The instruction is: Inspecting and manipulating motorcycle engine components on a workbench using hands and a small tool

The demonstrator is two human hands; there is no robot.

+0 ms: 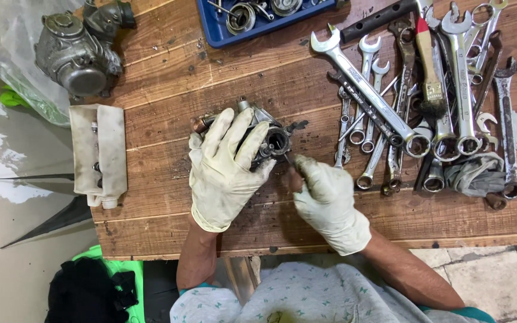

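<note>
Left grip (225,167) clamped on carburetor (270,140); right grip (324,197) pinching thin tool (288,158); white packet (98,154) left.

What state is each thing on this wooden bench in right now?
Small grey metal carburettor body: held down by gloved left hand.
Gloved right hand: pinching a thin tool at the bore.
Pile of steel spanners: lying loose.
Second grey carburettor: untouched.
Blue plastic tray: holding parts.

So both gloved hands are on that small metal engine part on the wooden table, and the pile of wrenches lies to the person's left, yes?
Not quite. In the head view the wrenches lie to the person's right. The rest holds: the left hand grips the small metal engine part and the right hand works at it, on the wooden table.
</note>
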